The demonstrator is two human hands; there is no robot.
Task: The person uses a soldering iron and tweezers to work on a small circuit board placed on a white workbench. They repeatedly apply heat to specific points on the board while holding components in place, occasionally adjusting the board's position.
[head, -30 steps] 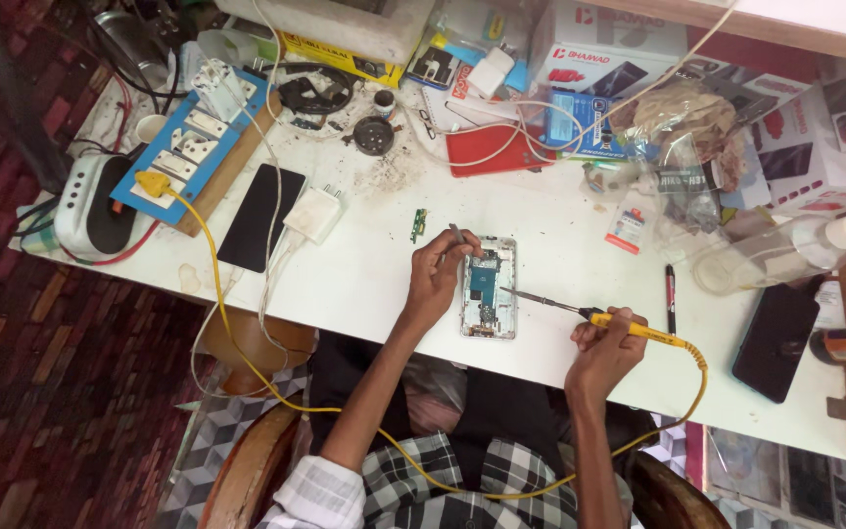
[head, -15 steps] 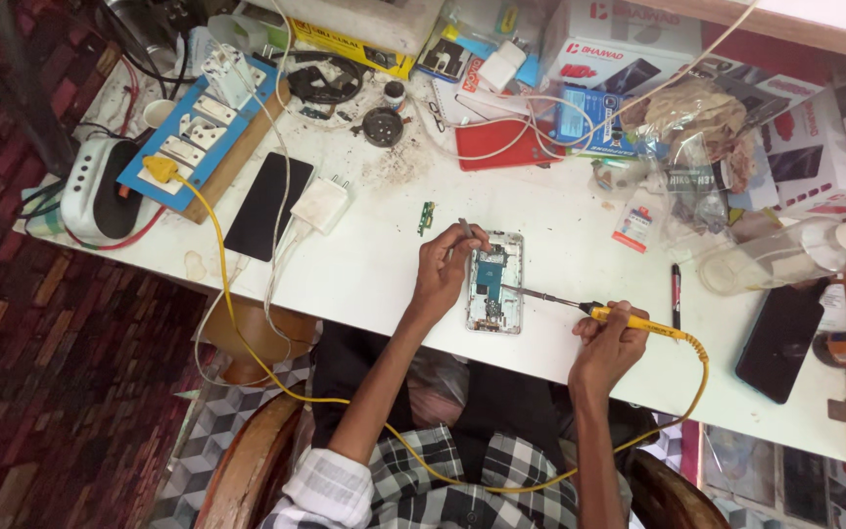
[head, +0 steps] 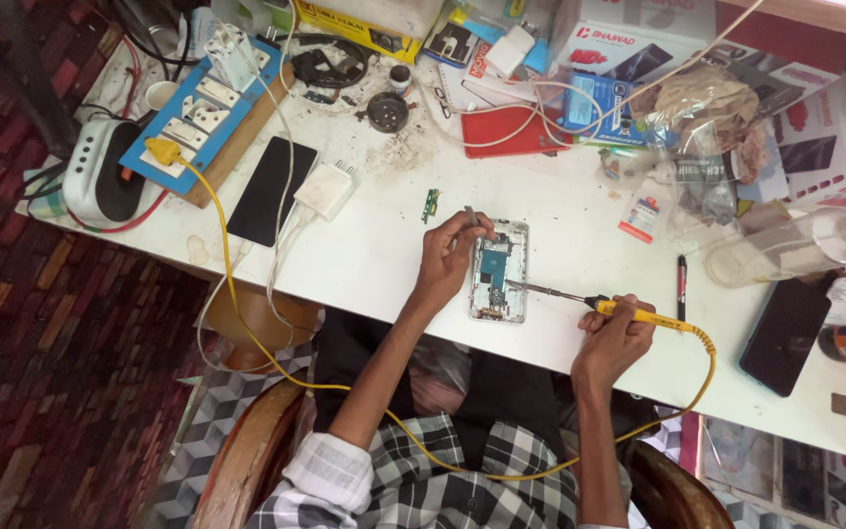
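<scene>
Right hand: the right hand [head: 617, 338] was nearest, fingers closed around the yellow-handled soldering iron [head: 629, 312], its metal tip reaching left onto the opened phone [head: 497, 270].
Left hand: the left hand [head: 447, 257] rested on the phone's left edge, fingers pinched on a thin grey tool; its exact kind was too small to tell.
Opened phone: it lay face-down and back-off on the white table [head: 384, 245], between both hands, blue board exposed.
Step in hand: judged to be soldering on the board.
Next move: would call for a steady tip and a firmly held phone.
Farther off: a small green circuit piece [head: 431, 205], a black phone [head: 269, 190], a white charger [head: 323, 190], a blue socket board [head: 203, 113].
</scene>
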